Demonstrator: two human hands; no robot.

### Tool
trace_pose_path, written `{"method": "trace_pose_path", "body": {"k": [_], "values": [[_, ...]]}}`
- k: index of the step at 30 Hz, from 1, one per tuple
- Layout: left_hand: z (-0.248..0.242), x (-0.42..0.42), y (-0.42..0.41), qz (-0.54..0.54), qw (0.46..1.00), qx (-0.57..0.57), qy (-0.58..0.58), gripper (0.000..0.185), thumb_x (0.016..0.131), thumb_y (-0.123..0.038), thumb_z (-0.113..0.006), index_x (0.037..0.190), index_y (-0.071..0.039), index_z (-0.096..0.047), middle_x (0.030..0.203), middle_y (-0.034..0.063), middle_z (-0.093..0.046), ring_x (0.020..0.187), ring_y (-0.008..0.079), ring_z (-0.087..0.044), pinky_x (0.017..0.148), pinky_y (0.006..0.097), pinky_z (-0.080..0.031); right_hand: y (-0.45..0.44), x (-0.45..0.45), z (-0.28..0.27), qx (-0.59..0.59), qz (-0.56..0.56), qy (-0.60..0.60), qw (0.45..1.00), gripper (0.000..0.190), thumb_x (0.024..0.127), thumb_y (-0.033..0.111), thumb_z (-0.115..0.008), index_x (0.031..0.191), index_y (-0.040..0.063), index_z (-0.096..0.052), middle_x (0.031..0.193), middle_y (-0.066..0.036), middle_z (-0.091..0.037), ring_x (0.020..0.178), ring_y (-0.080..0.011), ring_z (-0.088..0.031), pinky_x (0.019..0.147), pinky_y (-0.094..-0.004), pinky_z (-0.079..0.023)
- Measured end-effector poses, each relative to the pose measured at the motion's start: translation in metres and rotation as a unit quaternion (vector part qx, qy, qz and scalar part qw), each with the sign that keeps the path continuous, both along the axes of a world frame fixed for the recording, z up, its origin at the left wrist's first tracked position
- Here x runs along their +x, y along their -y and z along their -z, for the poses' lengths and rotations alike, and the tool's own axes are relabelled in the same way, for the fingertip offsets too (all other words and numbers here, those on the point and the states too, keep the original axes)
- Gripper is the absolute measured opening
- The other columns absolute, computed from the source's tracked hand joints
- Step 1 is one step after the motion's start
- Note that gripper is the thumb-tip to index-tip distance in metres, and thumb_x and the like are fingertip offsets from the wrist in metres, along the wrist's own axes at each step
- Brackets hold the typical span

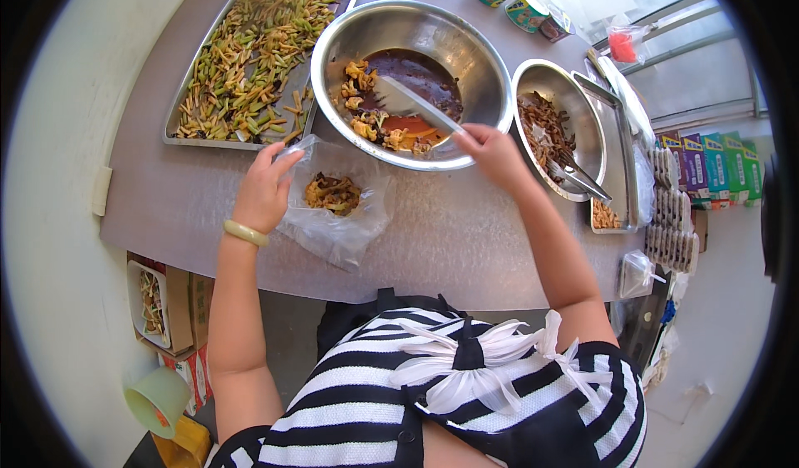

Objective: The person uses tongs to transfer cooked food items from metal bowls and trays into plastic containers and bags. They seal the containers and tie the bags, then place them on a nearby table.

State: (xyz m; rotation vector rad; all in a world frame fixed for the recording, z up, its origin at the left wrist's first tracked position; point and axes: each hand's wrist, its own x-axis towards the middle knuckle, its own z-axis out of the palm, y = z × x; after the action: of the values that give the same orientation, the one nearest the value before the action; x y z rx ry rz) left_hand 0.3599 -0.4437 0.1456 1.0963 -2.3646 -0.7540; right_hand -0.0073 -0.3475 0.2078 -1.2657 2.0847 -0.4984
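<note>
My left hand pinches the edge of a clear plastic bag lying on the table, with brown-yellow cauliflower pieces inside. In my right hand is the handle of a pale scoop or tongs, its exact kind unclear; its far end is over the large steel bowl. That bowl holds dark reddish liquid, with cauliflower florets gathered along its near left side. A steel tray of cut green and yellow vegetable pieces stands left of the bowl.
Right of the large bowl, a smaller steel bowl holds brown strips and metal tongs. Beyond it is a steel tray with tan pieces. Several paper tubs stand at the back, and a tied bag sits at the right edge.
</note>
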Motion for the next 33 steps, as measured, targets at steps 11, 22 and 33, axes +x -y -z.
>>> {"method": "trace_pose_path", "body": {"k": [11, 22, 33], "values": [[0.004, 0.001, -0.015, -0.030, 0.998, 0.028, -0.048, 0.041, 0.082, 0.006, -0.056, 0.121, -0.007, -0.062, 0.130, 0.0202, -0.052, 0.118, 0.0378, -0.052, 0.100, 0.0396, -0.043, 0.052, -0.033, 0.042, 0.162, -0.060, -0.226, 0.959, 0.049, 0.091, 0.044, -0.054, 0.096, -0.003, -0.070, 0.094, -0.021, -0.070, 0.089, -0.0367, -0.067, 0.082, -0.0444, -0.052], [-0.001, 0.003, -0.022, -0.045, 0.997, 0.049, -0.028, 0.041, 0.082, 0.006, -0.055, 0.120, -0.008, -0.064, 0.129, 0.0201, -0.053, 0.117, 0.0377, -0.053, 0.099, 0.0400, -0.044, 0.137, -0.048, 0.090, -0.028, -0.044, -0.288, 0.956, 0.042, 0.090, 0.044, -0.056, 0.093, 0.003, -0.067, 0.088, -0.020, -0.069, 0.086, -0.0358, -0.066, 0.077, -0.0454, -0.051], [0.008, 0.003, -0.027, -0.061, 0.994, 0.072, -0.047, 0.038, 0.084, 0.007, -0.054, 0.118, -0.007, -0.066, 0.130, 0.0201, -0.053, 0.117, 0.0353, -0.054, 0.097, 0.0374, -0.045, 0.124, -0.055, 0.100, -0.093, -0.315, -0.193, 0.924, 0.044, 0.089, 0.045, -0.060, 0.119, 0.013, -0.065, 0.094, -0.016, -0.070, 0.089, -0.0356, -0.065, 0.082, -0.0445, -0.051]]}}
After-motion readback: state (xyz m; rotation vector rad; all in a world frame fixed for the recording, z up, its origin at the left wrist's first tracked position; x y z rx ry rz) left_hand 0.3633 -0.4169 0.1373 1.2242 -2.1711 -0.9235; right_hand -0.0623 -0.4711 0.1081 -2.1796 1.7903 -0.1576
